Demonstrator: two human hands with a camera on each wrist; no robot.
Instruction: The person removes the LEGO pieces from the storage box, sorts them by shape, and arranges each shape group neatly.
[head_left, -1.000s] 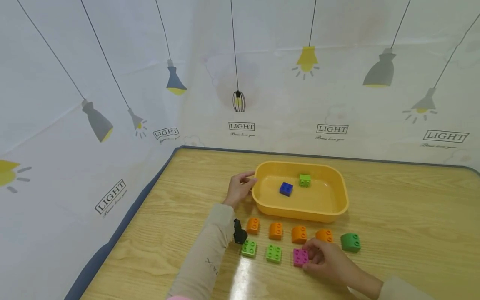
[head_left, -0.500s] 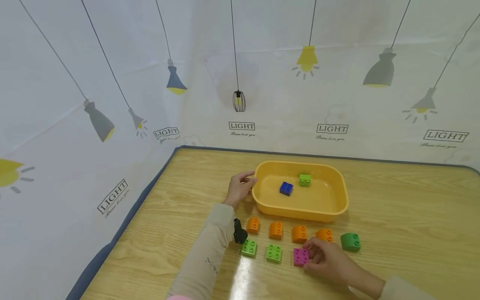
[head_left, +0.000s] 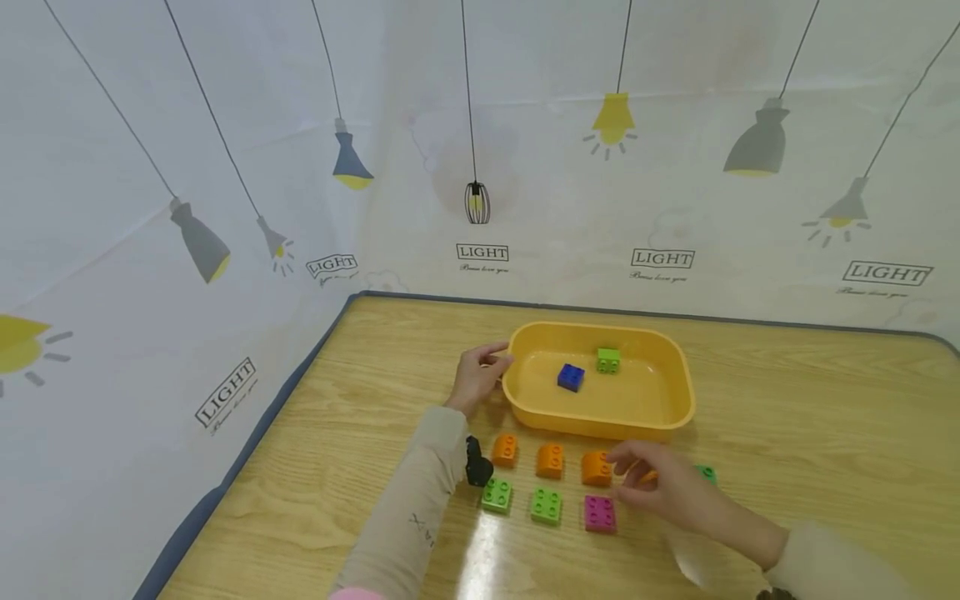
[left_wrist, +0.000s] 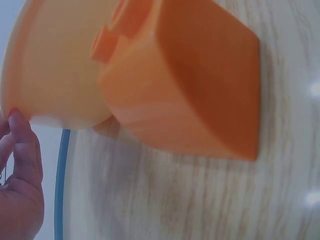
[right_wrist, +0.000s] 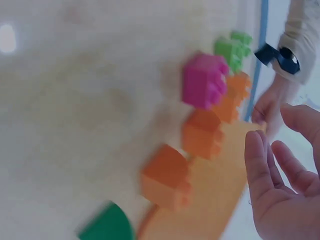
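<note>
At the left end of the yellow tray (head_left: 600,425), my left hand (head_left: 477,377) holds the rim between thumb and fingers. A blue block (head_left: 571,377) and a light green block (head_left: 608,360) lie inside the tray. My right hand (head_left: 667,487) hovers over the right side of the block rows, fingers loosely bent and apart, holding nothing. Under it an orange curved block (head_left: 649,477) is mostly hidden, and a dark green curved block (head_left: 707,473) is partly covered. The pink block (head_left: 600,514) sits on the table just left of this hand, untouched.
More orange curved blocks (head_left: 551,460) line up in front of the tray. Two light green blocks (head_left: 546,506) stand in the nearer row. A black wrist mount (head_left: 477,462) sits on the left sleeve, close to the blocks. Printed walls (head_left: 562,208) border the table's back and left.
My right hand has let go of the pink block and moved up and right, over the orange and dark green blocks. The pink block and my left hand stay in place.
</note>
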